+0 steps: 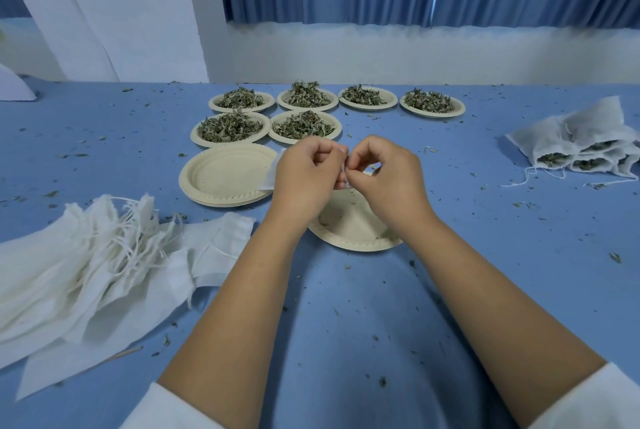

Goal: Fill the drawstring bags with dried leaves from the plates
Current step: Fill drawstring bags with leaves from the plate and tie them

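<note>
Over an emptied paper plate (349, 231), my left hand (304, 175) and my right hand (384, 175) meet with curled fingers, both pinching a small white drawstring bag (270, 176). Most of the bag is hidden behind my left hand, with only its left edge and a bit between the fingertips showing. Beyond the hands, several paper plates carry heaps of dried leaves; the nearest are one plate (230, 128) and another plate (304, 125).
A stack of empty plates (225, 174) sits left of my hands. A pile of empty bags (86, 255) lies at the near left. Filled bags (581, 144) are heaped at the far right. Leaf crumbs dot the blue tabletop (485, 255).
</note>
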Demonstrator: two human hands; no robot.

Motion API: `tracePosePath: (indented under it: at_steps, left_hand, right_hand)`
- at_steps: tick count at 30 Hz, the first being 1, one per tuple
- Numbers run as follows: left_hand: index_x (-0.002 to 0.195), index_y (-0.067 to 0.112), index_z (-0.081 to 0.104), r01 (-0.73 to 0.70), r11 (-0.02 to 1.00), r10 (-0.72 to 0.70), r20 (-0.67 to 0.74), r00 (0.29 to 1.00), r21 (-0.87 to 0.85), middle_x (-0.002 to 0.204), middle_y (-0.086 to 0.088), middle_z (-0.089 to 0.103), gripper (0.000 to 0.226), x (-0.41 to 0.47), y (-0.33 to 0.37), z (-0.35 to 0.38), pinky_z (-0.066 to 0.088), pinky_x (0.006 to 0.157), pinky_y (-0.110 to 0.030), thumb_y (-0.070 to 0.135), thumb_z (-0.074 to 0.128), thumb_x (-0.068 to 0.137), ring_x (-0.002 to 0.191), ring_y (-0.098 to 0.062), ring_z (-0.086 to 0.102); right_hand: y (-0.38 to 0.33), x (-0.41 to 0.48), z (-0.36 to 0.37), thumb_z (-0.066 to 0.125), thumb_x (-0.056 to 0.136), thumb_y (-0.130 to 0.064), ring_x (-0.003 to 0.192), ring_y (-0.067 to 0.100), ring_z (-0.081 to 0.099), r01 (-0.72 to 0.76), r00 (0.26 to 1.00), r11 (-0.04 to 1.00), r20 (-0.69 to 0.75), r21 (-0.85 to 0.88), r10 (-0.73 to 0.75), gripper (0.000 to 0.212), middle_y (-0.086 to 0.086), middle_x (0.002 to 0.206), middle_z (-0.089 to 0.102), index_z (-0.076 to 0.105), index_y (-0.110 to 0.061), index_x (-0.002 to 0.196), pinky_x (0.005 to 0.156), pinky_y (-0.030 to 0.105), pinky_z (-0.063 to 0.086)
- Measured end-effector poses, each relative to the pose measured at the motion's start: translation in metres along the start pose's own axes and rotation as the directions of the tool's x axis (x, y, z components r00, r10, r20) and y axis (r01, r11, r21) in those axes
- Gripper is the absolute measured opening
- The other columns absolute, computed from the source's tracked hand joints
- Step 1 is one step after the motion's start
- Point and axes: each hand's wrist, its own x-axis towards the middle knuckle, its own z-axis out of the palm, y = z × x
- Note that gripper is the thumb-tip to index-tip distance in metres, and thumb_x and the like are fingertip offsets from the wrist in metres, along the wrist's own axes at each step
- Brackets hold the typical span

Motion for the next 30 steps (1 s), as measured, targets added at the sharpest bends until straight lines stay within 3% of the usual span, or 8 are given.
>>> tracePosePath:
  at_steps: [4, 9, 14, 16, 20, 24, 27, 30]
  left_hand:
    - [0.09, 0.004, 0.067, -0.024, 1.0, 0.024, 0.023, 0.999, 0.012, 0.053, 0.009, 0.059, 0.011, -0.001, 0.0, 0.0, 0.053, 0.057, -0.018, 0.006, 0.057, 0.096, 0.05, -0.002, 0.056]
    - [0.092, 0.001, 0.067, -0.04, 0.997, 0.042, -0.033, 0.999, 0.07, 0.051, 0.01, 0.057, 0.014, 0.002, -0.003, -0.005, 0.055, 0.058, -0.022, 0.01, 0.057, 0.097, 0.048, -0.001, 0.055]
    - [0.088, 0.003, 0.067, -0.027, 0.997, 0.027, -0.004, 1.0, 0.075, 0.055, 0.005, 0.058, 0.016, 0.002, -0.006, -0.007, 0.05, 0.055, -0.02, 0.011, 0.056, 0.098, 0.048, -0.005, 0.054]
    - [0.092, 0.001, 0.066, -0.029, 0.998, 0.03, -0.012, 0.999, 0.051, 0.053, 0.006, 0.058, 0.015, 0.003, -0.006, -0.007, 0.049, 0.053, -0.019, 0.01, 0.056, 0.097, 0.046, -0.006, 0.053]
    - [0.088, 0.01, 0.066, -0.038, 0.998, 0.041, -0.063, 0.997, 0.04, 0.049, 0.008, 0.059, 0.015, 0.002, -0.006, -0.004, 0.047, 0.05, -0.018, 0.012, 0.055, 0.098, 0.045, -0.005, 0.053]
    - [0.088, 0.012, 0.066, -0.026, 0.999, 0.028, -0.11, 0.994, 0.018, 0.05, 0.007, 0.058, 0.013, 0.004, -0.007, -0.004, 0.047, 0.052, -0.018, 0.014, 0.057, 0.098, 0.046, -0.006, 0.053]
    - [0.091, 0.01, 0.066, -0.022, 1.0, 0.021, -0.109, 0.994, -0.007, 0.05, 0.007, 0.057, 0.012, 0.005, -0.009, -0.005, 0.047, 0.053, -0.019, 0.014, 0.057, 0.097, 0.047, -0.007, 0.053]
    - [0.089, 0.012, 0.066, -0.031, 0.999, 0.03, -0.092, 0.995, -0.012, 0.05, 0.007, 0.057, 0.012, 0.005, -0.008, -0.005, 0.048, 0.053, -0.019, 0.013, 0.057, 0.097, 0.048, -0.007, 0.053]
  right_hand:
    - [-0.002, 0.0, -0.001, 0.067, 0.076, -0.005, 0.058, 0.008, 0.051, -0.005, 0.999, 0.999, 0.034, -0.039, 0.006, 0.024, -0.017, 0.062, 0.059, 0.057, -0.026, 0.069, 0.055, 0.013, 0.039]
    - [-0.004, 0.001, -0.006, 0.052, 0.093, -0.014, 0.055, 0.02, 0.056, -0.006, 0.951, 0.996, 0.308, -0.094, 0.035, 0.008, -0.015, 0.065, 0.066, 0.051, -0.022, 0.09, 0.061, 0.027, 0.045]
    - [-0.001, 0.0, -0.007, 0.039, 0.094, -0.008, 0.052, -0.003, 0.053, -0.004, 0.893, 0.995, 0.446, -0.101, 0.049, 0.012, -0.024, 0.064, 0.062, 0.045, -0.017, 0.101, 0.053, 0.023, 0.039]
    - [-0.001, -0.003, -0.006, 0.039, 0.093, -0.006, 0.05, 0.001, 0.051, -0.042, 0.899, 0.998, 0.435, -0.041, 0.055, 0.017, -0.019, 0.077, 0.068, 0.046, -0.017, 0.104, 0.049, 0.017, 0.04]
    - [-0.004, -0.003, -0.007, 0.046, 0.088, 0.0, 0.049, -0.003, 0.053, -0.088, 0.979, 0.985, 0.195, 0.147, 0.059, 0.027, -0.01, 0.088, 0.071, 0.056, -0.025, 0.089, 0.049, 0.013, 0.04]
    - [-0.001, 0.002, -0.019, 0.058, 0.085, -0.005, 0.048, 0.016, 0.045, -0.07, 0.997, 0.992, 0.042, 0.104, 0.066, 0.028, -0.014, 0.086, 0.07, 0.06, -0.032, 0.078, 0.053, 0.029, 0.044]
    - [0.005, 0.005, -0.021, 0.07, 0.086, -0.022, 0.05, -0.001, 0.049, -0.141, 0.986, 0.99, 0.088, -0.005, 0.141, 0.011, -0.015, 0.084, 0.066, 0.064, -0.031, 0.083, 0.057, 0.013, 0.039]
    - [0.009, 0.006, -0.018, 0.069, 0.087, -0.036, 0.059, -0.003, 0.057, -0.314, 0.93, 0.948, 0.183, -0.046, 0.317, 0.013, -0.009, 0.083, 0.068, 0.069, -0.023, 0.089, 0.056, 0.015, 0.041]
